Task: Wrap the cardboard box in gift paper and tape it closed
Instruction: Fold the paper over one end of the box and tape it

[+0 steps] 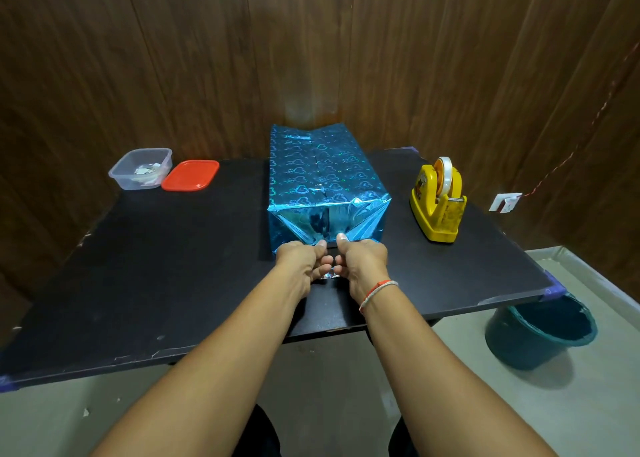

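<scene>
The box (pixel 320 176) lies lengthwise in the middle of the black table (pixel 156 266), covered in shiny blue gift paper with a heart pattern. Its near end face is folded in from both sides. The bottom flap of paper (pixel 329 275) sticks out toward me on the table. My left hand (pixel 302 262) and my right hand (pixel 363 261) sit side by side at the foot of that end face, each pinching the flap with curled fingers, thumbs pointing up against the paper. The cardboard itself is hidden under the paper.
A yellow tape dispenser (pixel 438 202) with a roll of clear tape stands right of the box. At the back left sit a clear plastic tub (pixel 141 169) and its red lid (pixel 190 175). A dark green bucket (pixel 540 332) stands on the floor under the table's right corner.
</scene>
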